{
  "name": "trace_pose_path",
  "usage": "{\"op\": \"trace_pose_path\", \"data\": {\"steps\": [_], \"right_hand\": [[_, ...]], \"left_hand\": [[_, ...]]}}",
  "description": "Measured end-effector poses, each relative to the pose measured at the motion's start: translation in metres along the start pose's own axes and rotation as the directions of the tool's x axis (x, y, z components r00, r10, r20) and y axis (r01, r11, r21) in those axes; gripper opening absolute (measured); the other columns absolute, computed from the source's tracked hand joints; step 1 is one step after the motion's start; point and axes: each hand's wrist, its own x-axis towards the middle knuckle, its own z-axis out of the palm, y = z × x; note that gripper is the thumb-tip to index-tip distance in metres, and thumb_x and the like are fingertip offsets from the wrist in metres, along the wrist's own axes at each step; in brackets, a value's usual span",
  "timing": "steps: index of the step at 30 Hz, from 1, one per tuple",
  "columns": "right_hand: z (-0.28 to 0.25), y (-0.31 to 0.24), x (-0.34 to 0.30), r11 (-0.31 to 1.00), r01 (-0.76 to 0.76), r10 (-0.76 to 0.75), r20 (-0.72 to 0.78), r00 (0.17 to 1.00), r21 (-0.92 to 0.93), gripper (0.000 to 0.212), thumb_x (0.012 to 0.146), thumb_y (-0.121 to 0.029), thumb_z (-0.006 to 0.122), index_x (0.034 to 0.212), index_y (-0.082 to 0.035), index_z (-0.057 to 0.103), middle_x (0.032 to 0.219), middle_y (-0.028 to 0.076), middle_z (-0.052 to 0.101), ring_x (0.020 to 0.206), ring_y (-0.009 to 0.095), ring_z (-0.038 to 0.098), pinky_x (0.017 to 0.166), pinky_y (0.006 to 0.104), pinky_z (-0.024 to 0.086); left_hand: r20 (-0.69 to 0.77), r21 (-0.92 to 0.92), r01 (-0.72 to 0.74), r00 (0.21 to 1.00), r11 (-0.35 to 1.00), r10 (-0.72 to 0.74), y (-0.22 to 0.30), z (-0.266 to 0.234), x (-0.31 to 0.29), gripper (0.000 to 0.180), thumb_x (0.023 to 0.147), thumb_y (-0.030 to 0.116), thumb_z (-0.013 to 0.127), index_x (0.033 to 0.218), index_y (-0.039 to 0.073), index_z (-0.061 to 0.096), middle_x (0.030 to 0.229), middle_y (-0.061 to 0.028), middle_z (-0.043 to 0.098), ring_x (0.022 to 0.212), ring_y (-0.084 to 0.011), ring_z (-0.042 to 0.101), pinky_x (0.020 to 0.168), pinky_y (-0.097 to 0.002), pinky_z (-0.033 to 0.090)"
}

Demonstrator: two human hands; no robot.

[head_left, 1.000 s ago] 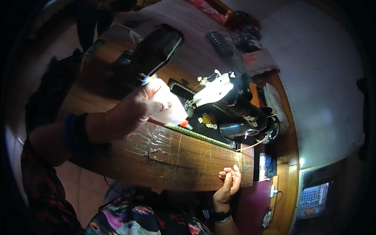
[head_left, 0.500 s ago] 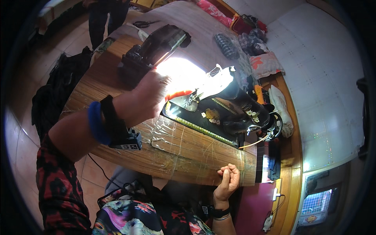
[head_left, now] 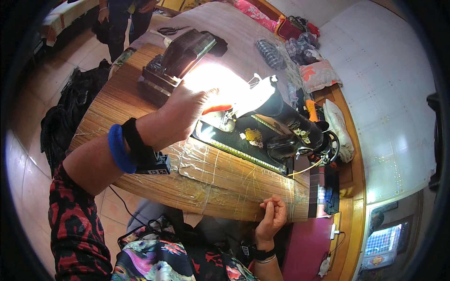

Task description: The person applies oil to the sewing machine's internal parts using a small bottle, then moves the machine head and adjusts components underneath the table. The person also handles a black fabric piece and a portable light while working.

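Note:
A black sewing machine (head_left: 309,133) with yellow and white flower decals stands on the wood-grain table (head_left: 225,187). My left hand (head_left: 183,112) reaches across to its needle end, curled, with one finger glowing orange beside the presser foot area. Strong lamp glare washes out its fingertips and whatever they pinch. The white-lit machine head (head_left: 260,96) is just right of that finger. My right hand (head_left: 273,213) hovers at the table's near edge, thumb against loosely curled fingers, nothing visible in it.
A dark box-shaped device (head_left: 180,58) stands at the table's far left, with scissors (head_left: 172,30) beyond it. Dark cloth (head_left: 77,103) hangs at left. Another person (head_left: 124,23) stands at the far left. Folded clothes (head_left: 302,47) lie on the bed.
The whole view has shifted slightly. My left hand stays at the needle end with a small shift of the wrist. The other person's hands have come into view.

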Motion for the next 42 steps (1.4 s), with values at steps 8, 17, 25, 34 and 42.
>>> {"op": "trace_pose_path", "data": {"steps": [8,17,25,34,42], "right_hand": [[0.000,-0.003,-0.002,0.998,-0.019,0.018,0.018,1.000,0.060,0.018,0.104,-0.003,0.051,0.120,0.000,0.058,0.101,0.007,0.065,0.088,0.012,0.062,0.084,0.0272,0.053],[-0.001,0.001,-0.001,0.999,0.025,-0.025,-0.007,1.000,0.026,0.016,0.102,-0.002,0.053,0.116,0.001,0.059,0.095,0.008,0.067,0.081,0.013,0.063,0.080,0.0278,0.054],[0.001,0.001,-0.001,0.995,0.076,-0.078,-0.038,0.996,-0.060,0.013,0.101,-0.002,0.055,0.113,0.001,0.060,0.092,0.009,0.068,0.076,0.013,0.064,0.074,0.0275,0.054],[0.002,0.000,-0.001,0.997,0.073,-0.075,-0.031,0.997,-0.038,0.013,0.101,-0.001,0.055,0.113,0.002,0.060,0.091,0.009,0.067,0.076,0.012,0.063,0.075,0.0266,0.053],[0.002,-0.001,-0.002,0.996,0.068,-0.070,-0.023,0.997,-0.065,0.015,0.101,-0.004,0.054,0.114,0.002,0.060,0.090,0.007,0.064,0.077,0.012,0.060,0.075,0.0258,0.051]], "left_hand": [[0.152,0.386,-0.333,0.943,0.860,0.297,-0.005,-0.007,0.011,0.025,0.102,0.009,0.059,0.121,-0.005,0.062,0.118,-0.0173,0.068,0.108,-0.0246,0.069,0.098,-0.0340,0.057],[0.076,0.570,-0.273,0.957,0.775,0.281,0.030,0.024,0.018,0.027,0.099,0.014,0.067,0.122,0.000,0.063,0.107,-0.0101,0.073,0.096,-0.0201,0.070,0.083,-0.0304,0.056],[0.488,0.706,-0.628,0.766,0.328,0.419,0.052,0.030,0.026,0.023,0.091,0.005,0.072,0.113,0.001,0.064,0.096,-0.0156,0.075,0.084,-0.0273,0.074,0.074,-0.0342,0.056],[0.549,0.655,-0.667,0.743,0.356,0.382,0.055,0.033,0.040,0.020,0.096,0.003,0.067,0.115,0.002,0.062,0.101,-0.0174,0.074,0.090,-0.0259,0.075,0.076,-0.0338,0.059],[0.566,0.657,-0.694,0.712,0.295,0.415,0.055,0.031,0.035,0.021,0.095,0.003,0.068,0.115,0.003,0.062,0.105,-0.0177,0.074,0.094,-0.0267,0.075,0.079,-0.0346,0.060]]}}
